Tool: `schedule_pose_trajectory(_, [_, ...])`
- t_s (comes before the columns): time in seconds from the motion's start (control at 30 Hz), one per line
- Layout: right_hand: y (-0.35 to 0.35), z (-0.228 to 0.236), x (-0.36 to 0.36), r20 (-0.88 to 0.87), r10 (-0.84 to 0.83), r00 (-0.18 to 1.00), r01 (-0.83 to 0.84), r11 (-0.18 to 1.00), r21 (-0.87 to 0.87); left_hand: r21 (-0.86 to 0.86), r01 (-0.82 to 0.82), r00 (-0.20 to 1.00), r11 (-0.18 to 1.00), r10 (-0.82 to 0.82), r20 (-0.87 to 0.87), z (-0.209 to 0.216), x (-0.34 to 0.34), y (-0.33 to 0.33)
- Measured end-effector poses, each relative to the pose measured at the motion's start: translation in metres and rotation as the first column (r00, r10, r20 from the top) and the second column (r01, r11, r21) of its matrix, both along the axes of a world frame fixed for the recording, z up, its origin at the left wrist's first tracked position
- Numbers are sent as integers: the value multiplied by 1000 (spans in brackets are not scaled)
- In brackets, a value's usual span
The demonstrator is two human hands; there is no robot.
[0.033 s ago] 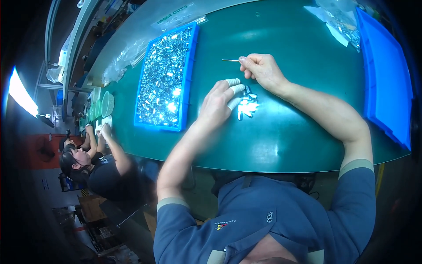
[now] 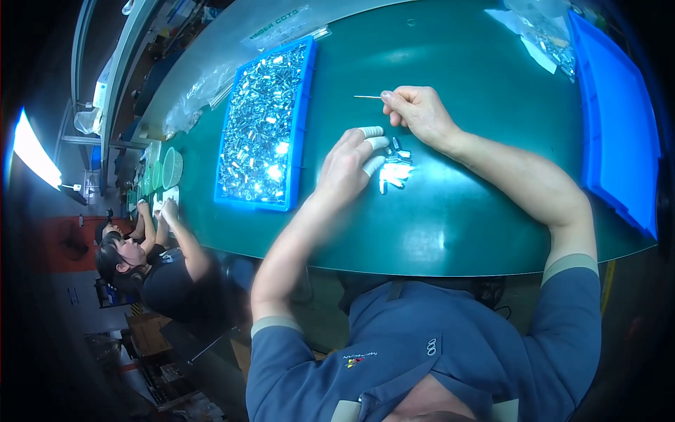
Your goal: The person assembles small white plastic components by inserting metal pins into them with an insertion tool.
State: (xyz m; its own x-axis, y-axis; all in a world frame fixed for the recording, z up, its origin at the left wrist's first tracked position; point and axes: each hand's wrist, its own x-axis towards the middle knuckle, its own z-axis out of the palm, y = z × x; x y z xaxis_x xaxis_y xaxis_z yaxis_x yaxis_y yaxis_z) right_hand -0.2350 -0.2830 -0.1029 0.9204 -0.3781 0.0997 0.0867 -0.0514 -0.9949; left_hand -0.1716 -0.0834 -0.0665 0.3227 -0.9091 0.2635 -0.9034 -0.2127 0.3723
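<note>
My left hand rests on the green table with its fingers apart and white finger cots on the thumb and two fingers. The fingertips lie beside a small pile of shiny metal pieces, at its left edge. Whether a fingertip touches a piece is too small to tell. Above and right of the pile, my right hand pinches a thin metal rod between thumb and forefinger. The rod's free end points left over the table.
Left of my hands stands a blue tray full of small shiny metal pieces. A second blue tray is at the far right, near a plastic bag of parts. Green bowls and a co-worker are at the left.
Both hands stay almost in place. The rod has shifted very slightly left, and the metal pieces near my left fingertips lie a little differently.
</note>
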Motion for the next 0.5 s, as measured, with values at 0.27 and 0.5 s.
schedule_pose_trajectory(0.27, [1,0,-2,30,80,996,-77,992,-98,-110,-107,994,988,104,-39,-15,6,6])
schedule_pose_trajectory(0.5, [4,3,-4,-36,165,986,-169,974,-152,-270,-366,906,890,276,-320,-30,25,19])
